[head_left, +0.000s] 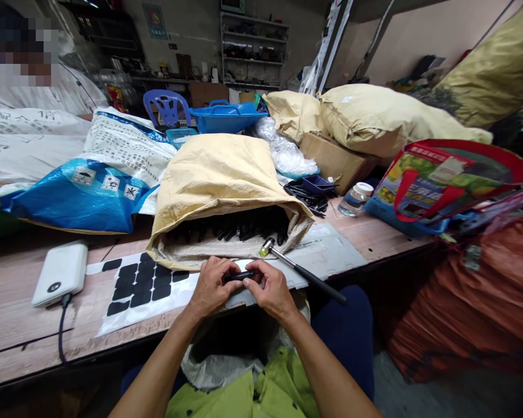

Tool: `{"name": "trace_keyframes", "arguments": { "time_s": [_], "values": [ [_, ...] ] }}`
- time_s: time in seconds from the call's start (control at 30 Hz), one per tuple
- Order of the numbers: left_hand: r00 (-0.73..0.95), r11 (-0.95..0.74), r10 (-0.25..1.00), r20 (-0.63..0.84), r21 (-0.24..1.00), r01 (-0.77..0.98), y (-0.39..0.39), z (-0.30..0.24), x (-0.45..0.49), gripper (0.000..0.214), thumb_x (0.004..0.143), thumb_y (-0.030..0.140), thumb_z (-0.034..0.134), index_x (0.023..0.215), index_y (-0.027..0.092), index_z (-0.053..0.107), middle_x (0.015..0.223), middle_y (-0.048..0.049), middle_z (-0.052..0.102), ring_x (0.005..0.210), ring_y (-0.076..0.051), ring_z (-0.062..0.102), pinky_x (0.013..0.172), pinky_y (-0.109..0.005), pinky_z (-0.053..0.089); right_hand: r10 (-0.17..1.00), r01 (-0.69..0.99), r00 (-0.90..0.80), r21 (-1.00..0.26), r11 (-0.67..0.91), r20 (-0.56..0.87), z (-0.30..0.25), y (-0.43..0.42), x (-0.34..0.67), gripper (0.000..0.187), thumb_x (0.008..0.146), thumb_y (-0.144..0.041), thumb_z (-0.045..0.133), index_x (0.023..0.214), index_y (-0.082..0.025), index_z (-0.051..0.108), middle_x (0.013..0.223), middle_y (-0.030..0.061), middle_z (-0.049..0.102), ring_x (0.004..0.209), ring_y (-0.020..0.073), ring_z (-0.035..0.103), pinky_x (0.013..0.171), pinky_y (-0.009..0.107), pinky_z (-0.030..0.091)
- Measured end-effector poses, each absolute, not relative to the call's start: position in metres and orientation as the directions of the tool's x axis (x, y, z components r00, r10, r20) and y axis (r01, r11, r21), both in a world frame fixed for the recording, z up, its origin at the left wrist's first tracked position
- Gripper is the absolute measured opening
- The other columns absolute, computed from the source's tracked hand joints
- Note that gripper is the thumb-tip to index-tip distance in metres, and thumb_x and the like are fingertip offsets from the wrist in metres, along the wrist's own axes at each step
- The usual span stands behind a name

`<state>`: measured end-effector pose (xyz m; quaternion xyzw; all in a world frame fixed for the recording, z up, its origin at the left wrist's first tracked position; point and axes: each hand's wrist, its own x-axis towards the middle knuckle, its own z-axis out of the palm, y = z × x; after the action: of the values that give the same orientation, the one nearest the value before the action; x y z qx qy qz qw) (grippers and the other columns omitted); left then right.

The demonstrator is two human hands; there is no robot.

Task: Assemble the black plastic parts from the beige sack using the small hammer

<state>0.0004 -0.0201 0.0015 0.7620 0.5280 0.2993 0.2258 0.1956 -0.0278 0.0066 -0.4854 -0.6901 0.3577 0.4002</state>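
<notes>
Between my left hand (215, 284) and my right hand (268, 285) lies a slim black rod-like piece (239, 276), pinched at both ends over the table's front edge. Its exact kind is hard to make out. Just behind my hands a yellow woven sack (222, 168) lies with its mouth toward me, and many similar black pieces (239, 227) show inside. A small hammer (303, 270) with a yellow-green tip and black handle rests right of my hands. To the left is a white sheet (157, 310) carrying several black rounded-square stickers (142, 284).
A white power bank (63, 273) with a cable stands at left. Further right are loose black pieces (309, 200), a lidded clear jar (355, 200) and a red-trimmed shopping bag (440, 186). An open sack (218, 371) sits below the table edge. A person is at the far left.
</notes>
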Motion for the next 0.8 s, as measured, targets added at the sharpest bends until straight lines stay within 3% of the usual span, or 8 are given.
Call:
{"name": "trace_keyframes", "arguments": {
  "time_s": [0.13,0.23,0.4,0.5,0.57,0.63,0.7,0.8],
  "values": [
    [0.299,-0.406,0.914,0.274,0.612,0.679,-0.040,0.011,0.002,0.010,0.086,0.026,0.071,0.095,0.024,0.066,0.095,-0.0043,0.070,0.096,-0.026,0.057,0.088,-0.042,0.042,0.956,0.214,-0.145,-0.936,0.281,0.254,0.005,-0.027,0.202,0.033,0.090,-0.036,0.063,0.119,-0.020,0.066,0.104,0.0062,0.066,0.079,0.0152,0.060,0.062,0.024,0.049],
    [0.434,-0.488,0.866,0.249,0.609,0.625,-0.074,0.012,0.009,0.010,0.091,0.024,0.064,0.101,0.024,0.064,0.095,-0.0065,0.068,0.090,-0.024,0.059,0.081,-0.038,0.045,0.956,0.128,-0.092,-0.948,0.290,0.280,0.002,-0.024,0.206,0.032,0.094,-0.040,0.058,0.118,-0.020,0.066,0.108,0.0079,0.063,0.084,0.0159,0.059,0.063,0.024,0.049],
    [0.495,-0.379,0.867,-0.047,0.582,0.719,-0.123,-0.027,0.023,0.015,0.088,0.019,0.058,0.101,0.025,0.065,0.098,-0.0063,0.067,0.091,-0.023,0.064,0.078,-0.035,0.048,0.953,0.192,-0.081,-0.934,0.303,0.293,-0.003,-0.024,0.200,0.026,0.095,-0.039,0.060,0.110,-0.020,0.069,0.104,0.0059,0.063,0.079,0.0140,0.058,0.063,0.023,0.048],
    [0.370,-0.213,0.900,-0.232,0.508,0.835,-0.132,-0.057,0.022,0.037,0.088,0.019,0.058,0.124,0.026,0.062,0.112,-0.0074,0.069,0.102,-0.026,0.067,0.089,-0.038,0.049,0.962,0.228,-0.075,-0.935,0.273,0.262,-0.001,-0.022,0.198,0.031,0.093,-0.039,0.061,0.116,-0.020,0.067,0.097,0.0046,0.065,0.071,0.0131,0.057,0.057,0.023,0.047],
    [0.320,-0.151,0.900,-0.297,0.475,0.867,-0.133,-0.068,0.019,0.050,0.090,0.023,0.059,0.139,0.027,0.055,0.119,-0.0088,0.068,0.110,-0.028,0.067,0.095,-0.041,0.049,0.957,0.315,-0.024,-0.906,0.281,0.289,0.007,-0.016,0.203,0.033,0.092,-0.038,0.061,0.118,-0.018,0.067,0.093,0.0048,0.067,0.070,0.0143,0.059,0.061,0.025,0.050],
    [0.320,-0.145,0.896,-0.308,0.477,0.867,-0.134,-0.071,0.017,0.047,0.091,0.025,0.058,0.138,0.029,0.055,0.122,-0.0081,0.067,0.111,-0.028,0.067,0.097,-0.041,0.049,0.930,0.503,0.093,-0.823,0.263,0.354,0.018,-0.006,0.212,0.029,0.091,-0.034,0.059,0.111,-0.017,0.070,0.092,0.0065,0.070,0.074,0.0169,0.063,0.071,0.028,0.052],
    [0.338,-0.162,0.899,-0.278,0.505,0.848,-0.135,-0.069,0.016,0.039,0.092,0.024,0.057,0.130,0.031,0.061,0.121,-0.0061,0.067,0.109,-0.025,0.067,0.095,-0.038,0.049,0.905,0.723,0.210,-0.682,0.112,0.370,0.030,0.005,0.223,0.026,0.092,-0.029,0.055,0.106,-0.018,0.073,0.093,0.0090,0.073,0.082,0.0210,0.067,0.080,0.032,0.051],
    [0.369,-0.206,0.906,-0.208,0.546,0.812,-0.136,-0.065,0.020,0.032,0.092,0.020,0.055,0.121,0.031,0.064,0.116,-0.0043,0.067,0.103,-0.022,0.069,0.090,-0.033,0.051,0.942,0.897,0.263,-0.413,-0.158,0.211,0.041,0.022,0.232,0.026,0.092,-0.033,0.056,0.103,-0.019,0.077,0.090,0.0131,0.076,0.086,0.0271,0.071,0.079,0.036,0.050]
  ]
}}
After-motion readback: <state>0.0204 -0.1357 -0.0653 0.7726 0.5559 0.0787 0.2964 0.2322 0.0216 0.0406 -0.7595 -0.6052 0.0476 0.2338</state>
